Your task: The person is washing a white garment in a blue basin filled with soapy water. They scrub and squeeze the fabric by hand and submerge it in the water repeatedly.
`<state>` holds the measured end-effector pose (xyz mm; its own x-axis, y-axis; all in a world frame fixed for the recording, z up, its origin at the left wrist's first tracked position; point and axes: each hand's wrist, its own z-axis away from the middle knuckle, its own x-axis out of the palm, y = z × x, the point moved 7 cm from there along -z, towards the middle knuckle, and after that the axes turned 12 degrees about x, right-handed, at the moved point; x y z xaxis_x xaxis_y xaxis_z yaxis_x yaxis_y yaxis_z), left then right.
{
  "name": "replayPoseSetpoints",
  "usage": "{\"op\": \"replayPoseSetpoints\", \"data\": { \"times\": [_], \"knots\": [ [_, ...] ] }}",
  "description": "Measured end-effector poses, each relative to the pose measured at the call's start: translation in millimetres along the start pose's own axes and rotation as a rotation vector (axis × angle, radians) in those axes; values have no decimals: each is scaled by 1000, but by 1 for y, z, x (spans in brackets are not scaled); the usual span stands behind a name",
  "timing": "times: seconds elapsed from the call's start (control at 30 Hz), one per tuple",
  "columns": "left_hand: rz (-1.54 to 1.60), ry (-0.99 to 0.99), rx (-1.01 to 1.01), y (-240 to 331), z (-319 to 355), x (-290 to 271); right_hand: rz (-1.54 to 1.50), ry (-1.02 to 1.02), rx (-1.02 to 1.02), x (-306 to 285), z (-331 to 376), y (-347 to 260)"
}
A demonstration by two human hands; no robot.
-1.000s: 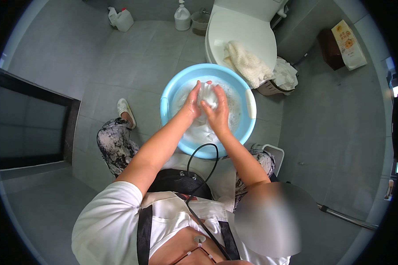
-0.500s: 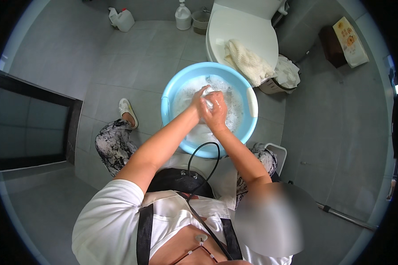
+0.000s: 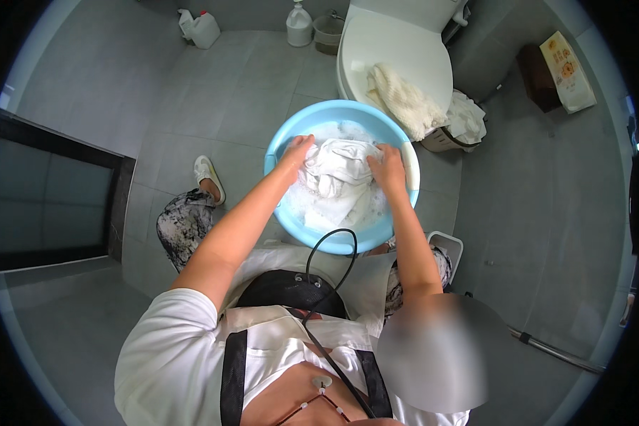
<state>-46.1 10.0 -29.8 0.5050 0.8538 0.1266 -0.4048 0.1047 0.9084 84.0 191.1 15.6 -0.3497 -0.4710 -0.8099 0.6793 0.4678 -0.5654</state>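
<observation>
A white wet cloth (image 3: 341, 167) lies bunched and creased in foamy water inside a light-blue basin (image 3: 271, 163). My left hand (image 3: 298, 151) is at the cloth's left side, its fingers stretched out toward the far side. At the right side, my right hand (image 3: 388, 169) touches the cloth's edge with thumb and fingers apart. Both hands look open; the fingertips at the cloth are partly hidden. Part of the cloth spreads under the suds toward me.
A white toilet (image 3: 397, 53) with a cream knitted cloth (image 3: 407, 99) on its lid stands behind the basin. Beside it is a lined waste bin (image 3: 456, 128). A pump bottle (image 3: 299, 27) and a white jug (image 3: 204, 30) stand farther back. A black cable (image 3: 353, 245) loops near the basin's front rim.
My hands were pressed together around a bunched part of the cloth over the basin's middle. They have moved apart to either side, and the cloth now lies spread wider between them.
</observation>
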Motion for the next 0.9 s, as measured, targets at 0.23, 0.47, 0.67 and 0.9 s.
{"op": "replayPoseSetpoints", "data": {
  "times": [0.23, 0.47, 0.67, 0.9],
  "knots": [
    [-1177, -98, 388, -21, 21, 47, 326, -84, -117, 38, 28, -22],
    [-1074, -495, 89, -56, 9, 45, 453, -227, -130, 66, 19, -1],
    [-1022, -201, 448, -10, 11, 32, -15, -110, -73, 37, 2, -15],
    [994, -183, -158, -6, 29, 52, -1161, -485, 206, 14, 20, -28]
  ]
}}
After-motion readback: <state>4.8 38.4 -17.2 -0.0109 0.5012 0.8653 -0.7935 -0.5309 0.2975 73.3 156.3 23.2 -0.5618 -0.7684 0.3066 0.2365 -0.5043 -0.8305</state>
